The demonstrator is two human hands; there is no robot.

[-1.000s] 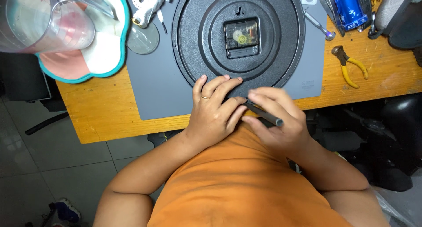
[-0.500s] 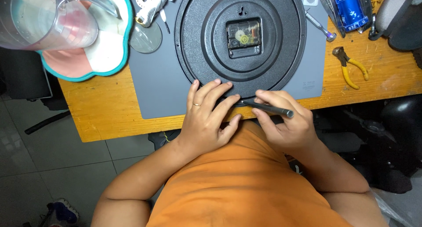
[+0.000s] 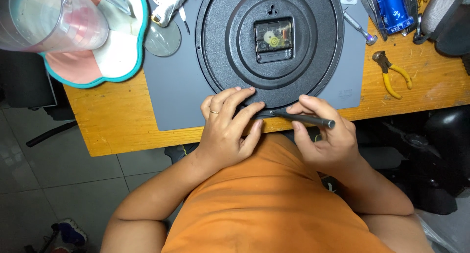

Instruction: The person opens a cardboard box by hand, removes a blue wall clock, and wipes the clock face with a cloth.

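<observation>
At the near edge of the tabletop (image 3: 112, 130), the left hand (image 3: 227, 128) lies fingers down on the clock (image 3: 269, 42) rim at its 7 o'clock, grip loose and holding nothing, a ring on one finger. At 3 o'clock from it, the right hand (image 3: 325, 135) pinches a dark tool (image 3: 306, 119) tightly, tip touching the rim at the clock's 6 o'clock. The clock lies face down on a grey mat (image 3: 176, 91), its movement (image 3: 274, 37) exposed at centre. Pliers (image 3: 391, 74) lie at 3 o'clock from the clock. A clear jug (image 3: 54, 18) stands on a teal-edged mat (image 3: 117, 62) at 10 o'clock. A blue battery (image 3: 394, 8) sits at 1 o'clock.
</observation>
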